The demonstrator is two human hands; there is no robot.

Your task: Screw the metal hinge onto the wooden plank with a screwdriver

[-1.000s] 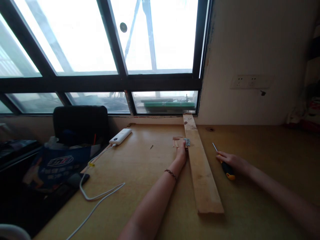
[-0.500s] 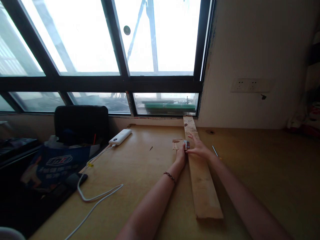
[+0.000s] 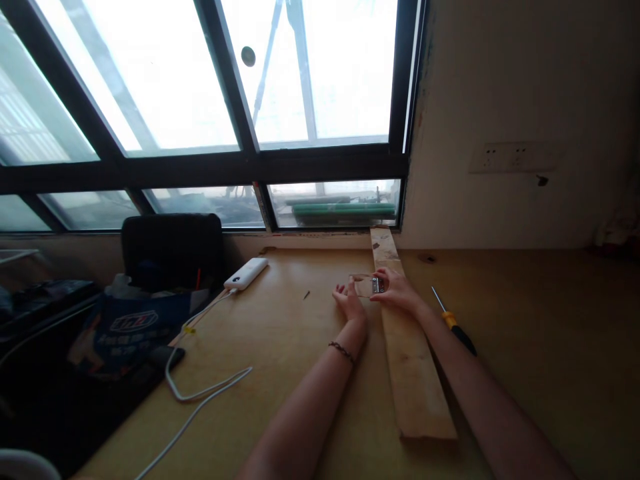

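A small flat wooden piece (image 3: 361, 285) lies crosswise, its right end over a long wooden board (image 3: 419, 373). On that right end is a small shiny metal plate with holes (image 3: 378, 285), hinge-like. My right hand (image 3: 400, 292) grips this end, thumb on the near edge and fingers on the far edge. At the left end, my left hand (image 3: 352, 307) has its fingers apart, with the thumb against or very near the wood. Right of the board, a screwdriver (image 3: 453, 323) with a yellow and black handle lies partly beside my right forearm.
A white power bank (image 3: 247, 273) with a white cable (image 3: 200, 398) lies on the left of the wooden table (image 3: 280, 340). A small dark screw-like bit (image 3: 307, 294) is near the middle. Behind stand a black chair (image 3: 173, 243) and a window; a blue bag (image 3: 133, 327) is at left.
My left hand has shifted left and its fingers have spread from the metal plate. My right hand has closed around the plate's end. The view has shifted, and more of the screwdriver shows.
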